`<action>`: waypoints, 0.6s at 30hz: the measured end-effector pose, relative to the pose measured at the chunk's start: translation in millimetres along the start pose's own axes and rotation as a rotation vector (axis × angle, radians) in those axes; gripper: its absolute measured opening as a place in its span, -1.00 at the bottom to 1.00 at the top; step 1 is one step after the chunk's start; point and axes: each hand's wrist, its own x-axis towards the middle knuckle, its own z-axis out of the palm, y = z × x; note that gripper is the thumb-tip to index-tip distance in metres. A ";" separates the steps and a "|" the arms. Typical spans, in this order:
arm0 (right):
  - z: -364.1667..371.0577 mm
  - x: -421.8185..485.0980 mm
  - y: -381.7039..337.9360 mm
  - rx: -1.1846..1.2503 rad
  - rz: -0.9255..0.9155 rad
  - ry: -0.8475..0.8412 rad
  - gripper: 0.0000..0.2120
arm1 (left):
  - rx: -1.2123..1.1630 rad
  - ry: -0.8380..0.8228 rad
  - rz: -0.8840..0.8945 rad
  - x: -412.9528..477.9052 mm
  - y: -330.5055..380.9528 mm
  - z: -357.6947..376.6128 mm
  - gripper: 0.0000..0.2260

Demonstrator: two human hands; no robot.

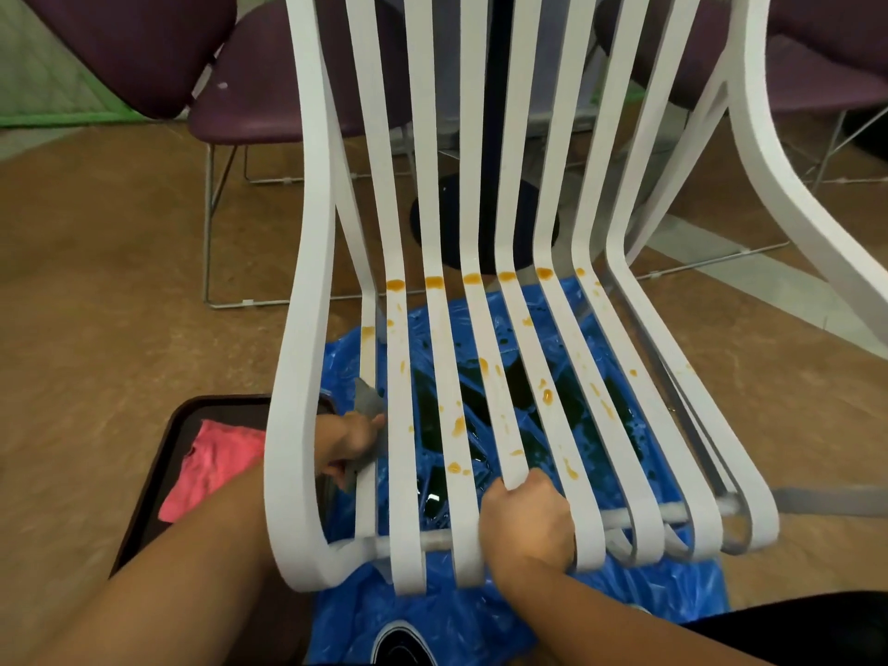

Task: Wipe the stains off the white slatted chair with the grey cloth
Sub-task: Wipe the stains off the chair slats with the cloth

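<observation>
Brown speckled flooring (96, 281) fills the room. Two purple chairs (254, 88) on thin wire legs stand at the back, with the round black foot of a table (447, 218) between them.

The white slatted chair (307, 233) stands in the middle, facing the person, on a crumpled blue plastic sheet (432, 612) that reaches past the seat's front edge. Dark wet patches on the sheet show through the gaps between the slats.

Orange stains (395, 284) run in a row of blobs along the seat's back edge, where the slats bend up into the backrest. Smaller drips and smears are scattered down the middle and right slats towards the front edge.

The grey cloth (367, 401) is at the seat's left edge, wrapped against the narrow first slat just inside the broad outer frame. One corner sticks up above the fingers.

The left hand (348, 442) reaches in through the gap between the outer frame and that slat. Its fingers are curled round the cloth and press it to the slat.

The right hand (526, 519) is at the seat's front edge, near the middle. It is clenched in a fist round one slat, knuckles up, just above the white crossbar that runs under the slats.

On the floor beside the seat's left front corner lies a dark tray (158, 463). A crumpled pink cloth (211, 463) lies in it, partly hidden by the chair frame and the left forearm.
</observation>
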 end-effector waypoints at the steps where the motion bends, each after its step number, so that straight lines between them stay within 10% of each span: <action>1: -0.4 -0.3 0.0 0.004 -0.002 -0.002 -0.83 | -0.004 -0.067 -0.032 -5.9 -5.3 6.8 -0.44; 18: -2.8 1.0 -2.4 0.005 0.018 -0.031 -0.82 | -0.181 0.095 0.078 -31.8 -7.6 24.0 -0.45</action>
